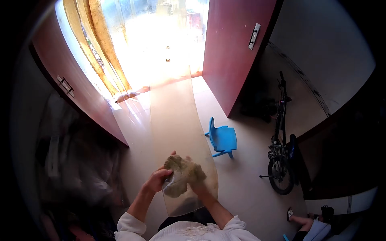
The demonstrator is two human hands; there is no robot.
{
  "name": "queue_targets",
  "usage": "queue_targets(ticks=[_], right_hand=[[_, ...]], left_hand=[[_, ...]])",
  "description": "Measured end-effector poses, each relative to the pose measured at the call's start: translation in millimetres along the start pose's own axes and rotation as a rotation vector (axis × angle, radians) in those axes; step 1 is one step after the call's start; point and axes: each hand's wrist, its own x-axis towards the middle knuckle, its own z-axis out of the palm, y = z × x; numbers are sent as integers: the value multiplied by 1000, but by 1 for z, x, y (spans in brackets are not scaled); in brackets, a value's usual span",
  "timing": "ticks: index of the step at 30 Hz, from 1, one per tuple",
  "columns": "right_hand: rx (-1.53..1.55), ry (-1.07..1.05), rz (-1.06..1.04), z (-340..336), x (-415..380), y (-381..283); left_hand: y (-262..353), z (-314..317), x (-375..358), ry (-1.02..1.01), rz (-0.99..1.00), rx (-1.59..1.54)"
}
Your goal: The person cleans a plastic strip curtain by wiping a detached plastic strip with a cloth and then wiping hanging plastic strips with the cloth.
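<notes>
A crumpled olive-grey cloth (pixel 176 185) lies against the lower part of a long, clear plastic curtain strip (pixel 173 120). My left hand (pixel 158 179) is closed at the strip's left edge, its thumb pressed on the side of the cloth. From the right, my right hand (pixel 196 187) reaches into the cloth, which bunches around it and hides most of its fingers. The strip runs from the bright doorway down toward my lap, its rounded lower end just below the cloth.
A small blue chair (pixel 225 138) stands right of the strip. Beyond it is a bicycle (pixel 280 160) near the wall. Red door leaves (pixel 237 48) flank the doorway, with yellowish strips (pixel 98 44) hanging at left. Another person (pixel 313 225) sits at the lower right.
</notes>
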Motion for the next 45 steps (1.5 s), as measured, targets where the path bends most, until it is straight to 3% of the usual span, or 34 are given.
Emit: queue_targets(ticks=[1,3,4,6,9,10,12,14,22,24,25,28,31,35,38,41,45], right_hand=[[8,-12,23,-14,3,12],[-57,-350,249,-62,9,39],[-46,-370,281,-71,5,40],[895,151,692,-85,-6,42],[977,24,830,-61,13,1],[945,-129,852,-48,19,-6],[796,-386,778,-27,17,-1],[660,-478,688,-25,18,9],[323,-219,437,-68,52,24],[208,-186,357,-69,53,20],[149,-171,320,-68,52,18],[9,-148,225,-67,48,11],[-113,-157,155,-66,41,2],[-257,-159,77,-68,29,-11],[-324,-117,64,-85,24,-23],[-391,-91,18,-86,20,-35],[-528,-149,-161,-56,16,-48]], left_hand=[[-2,-1,0,-32,32,-37],[-3,-3,7,8,87,-55],[-2,-3,10,25,136,-61],[9,3,16,71,147,-39],[17,8,34,65,163,-63],[19,12,41,53,172,-62],[24,20,53,39,154,-37],[21,29,61,71,99,13],[36,44,66,231,54,609],[34,34,71,294,263,670],[35,29,72,284,267,678],[47,25,76,304,354,542],[57,24,63,168,241,231],[60,-2,50,122,195,154],[65,-14,33,251,235,8],[78,-54,13,-20,258,-214],[80,-76,-21,76,219,-70]])
